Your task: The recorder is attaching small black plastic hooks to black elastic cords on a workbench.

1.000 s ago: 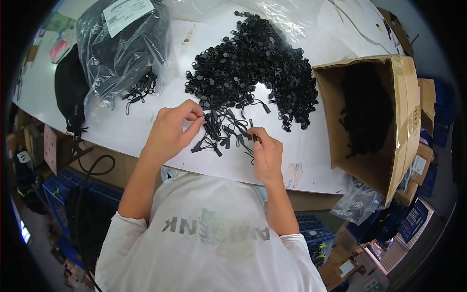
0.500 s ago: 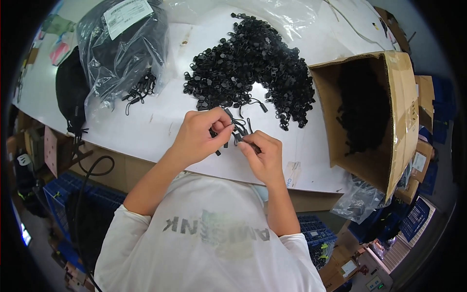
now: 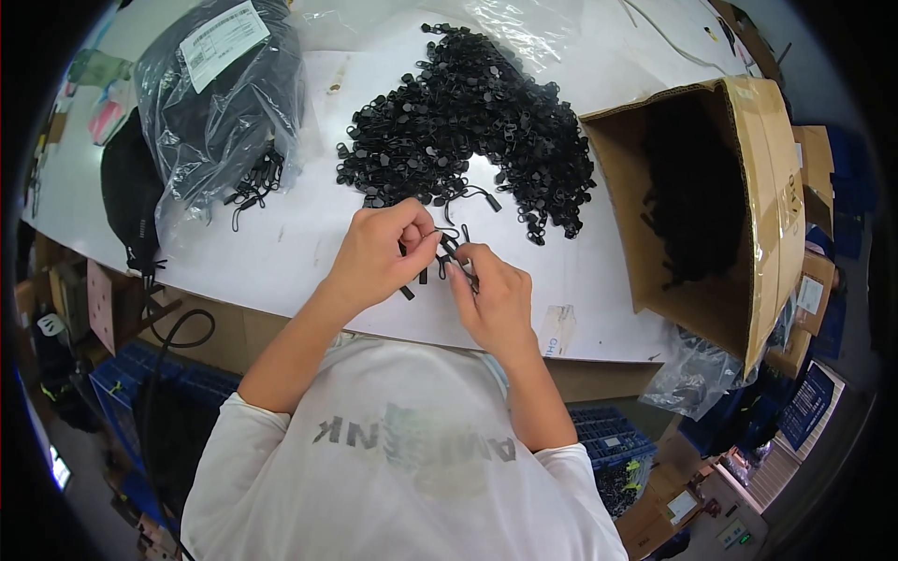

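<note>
My left hand (image 3: 382, 251) is closed in a pinch on a black cord zipper pull, with dark plastic ends sticking out below its fingers. Close beside it, my right hand (image 3: 497, 297) has thumb and forefinger pressed together on another black cord pull. Between the two hands lie several looped black cord pulls (image 3: 449, 245), partly covered by the fingers. Just beyond, a single cord pull (image 3: 492, 201) rests on the white table. A large heap of small black plastic pieces (image 3: 468, 122), apparently zipper sliders, spreads out ahead of both hands.
At the right an open cardboard box (image 3: 776, 215) lies on its side with a black mass inside. A clear plastic bag of black goods (image 3: 224, 103) stands at the left, more cord pulls (image 3: 259, 184) beside it. The white table's (image 3: 299, 271) front edge runs before my body.
The view has shifted slightly, so the table things appear a little further left. Both hands keep their pinches close together, with the fingers only slightly moved around the cord pulls.
</note>
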`<state>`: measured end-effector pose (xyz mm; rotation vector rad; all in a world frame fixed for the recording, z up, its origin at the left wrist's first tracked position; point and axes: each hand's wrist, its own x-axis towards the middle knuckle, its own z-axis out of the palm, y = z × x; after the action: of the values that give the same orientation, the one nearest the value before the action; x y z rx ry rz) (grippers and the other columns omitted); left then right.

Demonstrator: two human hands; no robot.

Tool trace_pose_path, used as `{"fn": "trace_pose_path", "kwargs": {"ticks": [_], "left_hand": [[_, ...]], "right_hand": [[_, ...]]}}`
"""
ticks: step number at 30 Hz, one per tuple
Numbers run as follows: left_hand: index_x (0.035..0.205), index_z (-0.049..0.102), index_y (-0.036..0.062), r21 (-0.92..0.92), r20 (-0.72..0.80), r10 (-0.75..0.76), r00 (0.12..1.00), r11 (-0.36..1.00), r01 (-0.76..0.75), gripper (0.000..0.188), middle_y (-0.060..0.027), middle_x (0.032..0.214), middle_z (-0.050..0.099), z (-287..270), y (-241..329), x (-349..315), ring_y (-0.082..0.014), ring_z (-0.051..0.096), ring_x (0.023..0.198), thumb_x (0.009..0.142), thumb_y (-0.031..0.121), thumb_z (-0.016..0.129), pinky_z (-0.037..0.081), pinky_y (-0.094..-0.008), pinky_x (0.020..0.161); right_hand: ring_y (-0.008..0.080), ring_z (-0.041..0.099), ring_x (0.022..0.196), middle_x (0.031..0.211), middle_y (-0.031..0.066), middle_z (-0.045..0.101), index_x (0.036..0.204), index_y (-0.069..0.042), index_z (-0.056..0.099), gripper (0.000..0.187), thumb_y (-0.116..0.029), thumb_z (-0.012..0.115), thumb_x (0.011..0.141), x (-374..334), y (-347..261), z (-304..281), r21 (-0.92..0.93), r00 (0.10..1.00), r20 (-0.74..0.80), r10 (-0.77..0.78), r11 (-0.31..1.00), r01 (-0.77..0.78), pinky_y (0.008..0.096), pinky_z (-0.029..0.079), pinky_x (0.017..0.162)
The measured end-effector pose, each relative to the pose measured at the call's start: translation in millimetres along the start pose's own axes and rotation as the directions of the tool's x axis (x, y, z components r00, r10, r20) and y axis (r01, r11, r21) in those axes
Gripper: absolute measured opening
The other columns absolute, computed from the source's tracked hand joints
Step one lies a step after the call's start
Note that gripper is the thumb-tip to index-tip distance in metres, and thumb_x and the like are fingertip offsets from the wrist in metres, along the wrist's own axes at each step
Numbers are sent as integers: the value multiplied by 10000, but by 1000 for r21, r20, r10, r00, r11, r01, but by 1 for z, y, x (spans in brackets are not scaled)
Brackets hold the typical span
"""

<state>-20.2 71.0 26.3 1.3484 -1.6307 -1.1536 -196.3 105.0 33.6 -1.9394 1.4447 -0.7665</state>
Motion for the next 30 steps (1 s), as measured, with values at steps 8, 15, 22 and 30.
{"fn": "trace_pose_path", "kwargs": {"ticks": [8,15,22,30], "left_hand": [[727,549,16,-33,40,-2,999,999,3,144,-29,523,516,-1,-1,-1,-102,472,455,782,45,679,376,-248,449],[721,550,17,-54,20,8,1000,998,-7,151,-28,513,512,2,-3,-6,-98,463,446,799,55,673,360,-247,438],[722,551,13,-36,88,11,996,999,-8,157,-37,508,518,3,-3,-4,-105,479,436,816,67,664,364,-249,432],[744,569,0,4,210,145,967,989,-149,114,-50,567,563,9,-10,-10,-122,500,474,824,40,640,396,-236,473]], "right_hand": [[215,475,479,634,62,518,850,-24,627,134,-57,719,758,-2,9,3,-146,954,-134,-269,957,249,326,368,457],[205,446,480,629,41,475,856,-50,647,178,-103,760,729,-7,7,8,-211,958,-109,-267,947,240,327,349,449],[189,408,466,614,31,435,856,-68,651,189,-141,768,726,-5,8,7,-291,938,-135,-318,918,269,319,318,442],[185,381,462,608,30,408,809,-63,642,147,-102,749,716,-7,13,15,-324,945,-95,-312,908,267,320,305,441]]}}
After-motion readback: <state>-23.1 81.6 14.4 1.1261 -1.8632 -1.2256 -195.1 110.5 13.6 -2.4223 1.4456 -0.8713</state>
